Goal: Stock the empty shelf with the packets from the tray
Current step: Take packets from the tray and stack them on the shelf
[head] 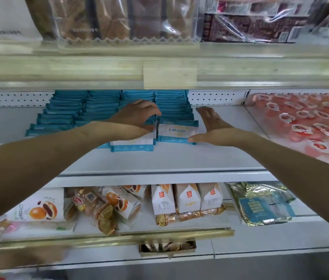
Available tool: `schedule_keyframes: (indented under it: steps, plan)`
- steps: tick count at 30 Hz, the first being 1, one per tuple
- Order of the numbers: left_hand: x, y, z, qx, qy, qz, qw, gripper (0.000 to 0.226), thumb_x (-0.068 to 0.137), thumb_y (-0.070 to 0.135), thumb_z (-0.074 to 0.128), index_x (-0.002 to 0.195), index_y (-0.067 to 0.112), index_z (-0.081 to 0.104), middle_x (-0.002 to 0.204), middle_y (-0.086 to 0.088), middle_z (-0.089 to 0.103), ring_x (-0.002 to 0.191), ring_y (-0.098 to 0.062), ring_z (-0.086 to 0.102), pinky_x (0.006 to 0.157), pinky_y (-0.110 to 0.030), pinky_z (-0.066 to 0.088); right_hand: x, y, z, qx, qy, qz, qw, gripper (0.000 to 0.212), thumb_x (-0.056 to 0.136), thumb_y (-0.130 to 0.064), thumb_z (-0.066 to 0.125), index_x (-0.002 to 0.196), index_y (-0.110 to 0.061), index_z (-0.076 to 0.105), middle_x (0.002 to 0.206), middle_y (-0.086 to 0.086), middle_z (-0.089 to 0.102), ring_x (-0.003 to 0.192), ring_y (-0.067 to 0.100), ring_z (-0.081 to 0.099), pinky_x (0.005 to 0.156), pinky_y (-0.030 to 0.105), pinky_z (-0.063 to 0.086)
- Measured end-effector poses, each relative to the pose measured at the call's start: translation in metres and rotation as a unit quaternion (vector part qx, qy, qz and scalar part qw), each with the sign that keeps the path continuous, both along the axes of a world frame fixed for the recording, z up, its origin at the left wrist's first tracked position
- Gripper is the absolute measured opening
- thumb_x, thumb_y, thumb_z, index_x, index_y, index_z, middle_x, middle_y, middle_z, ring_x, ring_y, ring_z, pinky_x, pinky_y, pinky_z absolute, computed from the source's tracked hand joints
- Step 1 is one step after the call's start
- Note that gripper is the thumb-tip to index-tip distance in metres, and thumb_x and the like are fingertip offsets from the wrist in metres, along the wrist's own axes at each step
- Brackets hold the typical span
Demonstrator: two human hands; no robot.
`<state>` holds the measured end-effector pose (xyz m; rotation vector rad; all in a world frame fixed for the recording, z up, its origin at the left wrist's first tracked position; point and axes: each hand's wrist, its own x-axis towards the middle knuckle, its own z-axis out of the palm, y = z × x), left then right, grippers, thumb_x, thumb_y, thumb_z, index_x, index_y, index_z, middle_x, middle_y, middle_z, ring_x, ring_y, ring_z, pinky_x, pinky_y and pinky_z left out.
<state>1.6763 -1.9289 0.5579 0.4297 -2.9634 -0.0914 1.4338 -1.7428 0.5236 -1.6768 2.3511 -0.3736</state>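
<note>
Four rows of blue-and-white packets (103,106) stand on edge on the white shelf (179,158), running from its perforated back panel toward the front lip. The left hand (137,115) sits on top of the third row from the left, its fingers curled down over the packets' top edges right at the seam with the fourth row, and its wrist lies across the front packet of the third row (132,144). Just to the right of that grip stands the front packet of the fourth row (176,131), face outward and upright. The right hand (212,124) is on the far side of this row, fingers straight and together, palm turned toward the packets. Its thumb touches the lower right corner of that front packet, while the fingers point toward the back panel, beside the row rather than round it.

Farther right of the flat hand lie pink packs (301,122) behind a clear divider. Below both forearms, a lower shelf holds bun packs (44,207) and white cartons (187,199). Above the hands, bagged bread (119,19) fills the upper shelf — blurred.
</note>
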Motion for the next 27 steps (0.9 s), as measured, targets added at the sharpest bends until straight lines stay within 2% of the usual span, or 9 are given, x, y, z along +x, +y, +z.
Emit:
schedule_keyframes:
  steps: [4,7,13,16,20,23,27]
  plan:
    - [-0.029,0.016,-0.012,-0.002,-0.034,0.016,0.999,0.069,0.096,0.052,0.061,0.153,0.025,0.034,0.161,0.004,0.027,0.149,-0.02,0.021,0.121,-0.045,0.025,0.004,-0.009,-0.006,-0.011,-0.01,0.019,1.0,0.12,0.073,-0.065,0.078,0.16,-0.035,0.0,0.164,-0.007,0.011,0.151,0.024,0.018,0.12,0.049,0.03]
    - [-0.042,0.019,-0.02,-0.005,-0.055,0.031,0.998,0.09,0.09,0.062,0.063,0.158,0.022,0.022,0.167,0.001,0.014,0.154,-0.023,0.011,0.122,-0.05,0.02,0.004,-0.014,-0.008,-0.011,-0.024,0.017,1.0,0.126,0.069,-0.062,0.081,0.161,-0.032,0.0,0.164,-0.005,0.014,0.15,0.024,0.02,0.118,0.048,0.032]
    - [-0.058,0.02,-0.034,-0.038,-0.076,0.067,0.994,0.108,0.081,0.068,0.069,0.159,0.015,0.016,0.169,-0.005,0.011,0.156,-0.025,0.011,0.126,-0.047,0.013,0.001,-0.03,-0.018,-0.02,-0.011,0.01,1.0,0.137,0.065,-0.07,0.079,0.161,-0.028,-0.01,0.17,-0.009,-0.006,0.157,0.017,0.008,0.124,0.048,0.026]
    - [-0.067,0.013,-0.042,-0.059,-0.064,0.08,0.993,0.113,0.08,0.067,0.071,0.161,0.015,0.011,0.169,-0.007,0.012,0.156,-0.025,0.01,0.127,-0.048,0.01,0.003,-0.035,-0.016,-0.032,0.027,0.024,0.999,0.133,0.074,-0.062,0.08,0.162,-0.023,-0.012,0.17,-0.008,-0.013,0.157,0.017,0.008,0.124,0.042,0.025]
    - [-0.081,0.005,-0.044,-0.079,-0.065,0.098,0.99,0.115,0.082,0.064,0.071,0.161,0.009,0.007,0.169,-0.012,0.011,0.156,-0.028,0.01,0.127,-0.05,0.009,-0.001,-0.047,-0.016,-0.04,0.073,0.03,0.996,0.13,0.076,-0.062,0.078,0.163,-0.016,-0.007,0.17,-0.007,-0.012,0.157,0.019,0.011,0.122,0.046,0.031]
    - [-0.091,-0.001,-0.044,-0.092,-0.069,0.118,0.986,0.116,0.082,0.061,0.073,0.161,0.008,0.008,0.169,-0.014,0.011,0.157,-0.03,0.01,0.127,-0.052,0.01,-0.007,-0.057,-0.019,-0.032,0.099,0.029,0.994,0.124,0.083,-0.058,0.075,0.162,-0.011,-0.007,0.171,-0.003,-0.013,0.157,0.021,0.009,0.123,0.045,0.029]
    - [-0.103,-0.005,-0.048,-0.117,-0.054,0.153,0.98,0.107,0.085,0.055,0.073,0.16,0.008,0.013,0.168,-0.015,0.015,0.156,-0.03,0.014,0.125,-0.056,0.013,-0.013,-0.071,-0.02,-0.039,0.121,0.032,0.991,0.116,0.089,-0.052,0.071,0.162,-0.01,-0.009,0.171,0.003,-0.012,0.156,0.027,0.014,0.122,0.047,0.03]
